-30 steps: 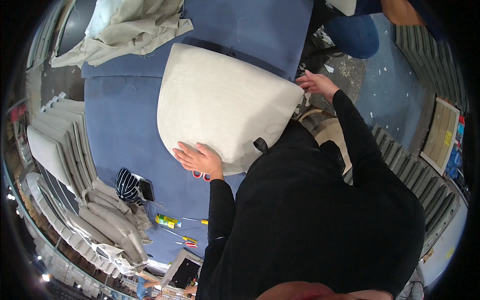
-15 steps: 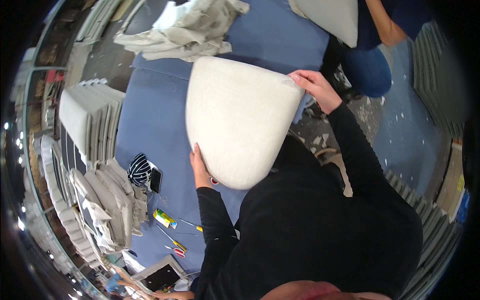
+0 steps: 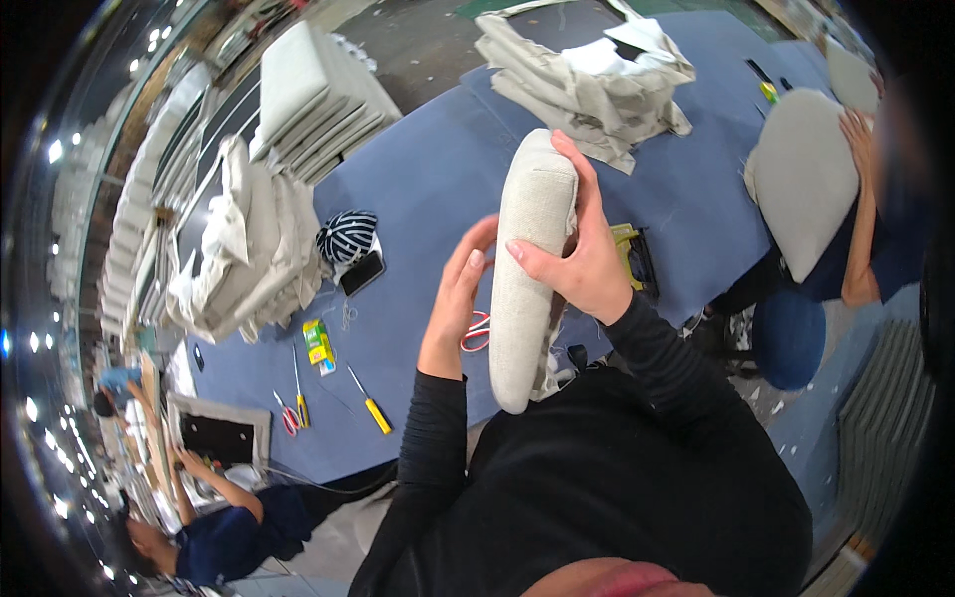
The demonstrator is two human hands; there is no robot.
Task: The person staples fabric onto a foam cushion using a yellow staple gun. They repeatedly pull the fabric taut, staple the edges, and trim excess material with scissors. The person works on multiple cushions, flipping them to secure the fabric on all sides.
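A cream fabric-covered seat cushion [image 3: 524, 269] stands on edge in front of me, its narrow side turned up. My right hand [image 3: 587, 249] grips it from the right, thumb on the edge band and fingers reaching over the far end. My left hand [image 3: 463, 289] is at the cushion's left face, fingers stretched and apart; whether the fingertips touch the fabric I cannot tell. Below the hands lie red-handled scissors [image 3: 476, 332], partly hidden by the cushion. A yellow and black staple gun [image 3: 637, 259] rests just beyond my right hand.
The blue-covered table [image 3: 418, 169] holds a fabric heap [image 3: 587, 90], striped cap [image 3: 348, 235], phone [image 3: 362, 273], yellow-green box [image 3: 318, 343] and yellow-handled screwdriver [image 3: 376, 413]. Cushion stacks [image 3: 308, 90] stand at the far left. A co-worker handles another cushion [image 3: 804, 179] at right; another works on a frame [image 3: 219, 438].
The cushion has turned from lying face up to standing on edge. My right hand has shifted from its corner to its side; my left hand has loosened and opened. The view has swung left.
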